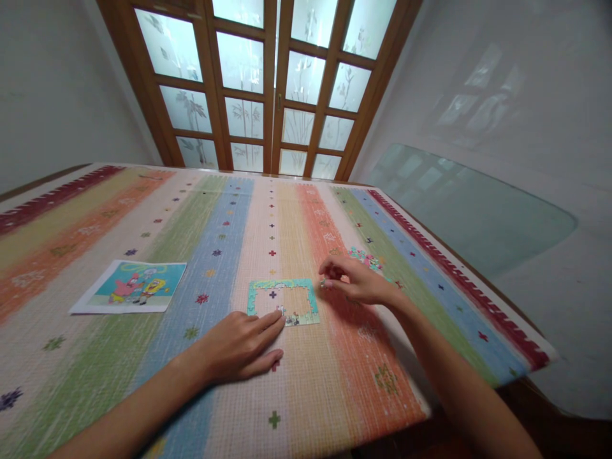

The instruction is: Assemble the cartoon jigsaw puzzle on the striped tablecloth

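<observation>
Jigsaw puzzle border (282, 284), its middle still unfilled, lies on the striped tablecloth (191, 408) in front of you, with your left hand (243, 344) resting flat, fingers extended, on its lower edge. Your right hand (354, 280) pinches a small puzzle piece (322, 284) just beside the right edge; loose pieces (367, 257) lie beyond that hand, and a printed cartoon picture (136, 287) sits to the left.

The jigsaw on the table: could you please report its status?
Left hand on jigsaw, hiding part of its lower edge. Right hand beside it, apparently pinching a piece. Border otherwise visible, centre largely open.
</observation>
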`<state>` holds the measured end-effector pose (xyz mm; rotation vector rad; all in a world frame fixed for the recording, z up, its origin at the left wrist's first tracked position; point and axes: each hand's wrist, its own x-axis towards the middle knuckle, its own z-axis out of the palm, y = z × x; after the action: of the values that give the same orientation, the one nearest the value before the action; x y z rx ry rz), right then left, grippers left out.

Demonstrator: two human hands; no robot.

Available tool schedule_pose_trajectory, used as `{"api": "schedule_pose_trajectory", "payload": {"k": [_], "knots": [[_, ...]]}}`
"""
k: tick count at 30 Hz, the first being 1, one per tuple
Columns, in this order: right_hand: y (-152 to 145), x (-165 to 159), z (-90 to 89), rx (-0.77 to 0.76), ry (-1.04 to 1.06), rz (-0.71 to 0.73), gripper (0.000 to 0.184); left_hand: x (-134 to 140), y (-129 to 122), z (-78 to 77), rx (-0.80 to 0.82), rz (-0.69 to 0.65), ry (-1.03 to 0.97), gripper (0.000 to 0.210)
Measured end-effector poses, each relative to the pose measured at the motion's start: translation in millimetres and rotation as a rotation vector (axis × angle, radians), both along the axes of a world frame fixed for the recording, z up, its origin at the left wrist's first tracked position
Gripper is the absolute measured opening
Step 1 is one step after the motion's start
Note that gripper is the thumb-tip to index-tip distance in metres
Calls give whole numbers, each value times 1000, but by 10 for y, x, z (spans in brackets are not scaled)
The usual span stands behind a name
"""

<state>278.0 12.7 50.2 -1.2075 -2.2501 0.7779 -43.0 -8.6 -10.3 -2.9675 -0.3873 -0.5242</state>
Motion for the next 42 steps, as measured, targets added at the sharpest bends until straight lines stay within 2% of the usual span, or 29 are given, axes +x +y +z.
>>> {"api": "schedule_pose_trajectory", "payload": {"k": [6,11,20,24,26,34,42], "knots": [[84,-551,-170,-41,-2,119,12,-5,2,7,-20,-5,-1,38],[132,-775,-277,-46,-29,150,13,-12,-6,-4,-44,4,-8,36],[139,-772,-398,111,-40,131,19,-4,-23,13,-16,10,-9,34],[98,-742,-393,135,-104,46,10,-6,-19,11,-19,9,-17,35],[73,-736,-390,129,-140,6,4,-5,-18,7,-13,4,-27,36],[64,-780,-410,57,-144,-38,3,-6,-24,5,-17,7,-28,36],[75,-838,-387,46,-125,-81,10,-7,-22,2,6,13,-8,37]]}}
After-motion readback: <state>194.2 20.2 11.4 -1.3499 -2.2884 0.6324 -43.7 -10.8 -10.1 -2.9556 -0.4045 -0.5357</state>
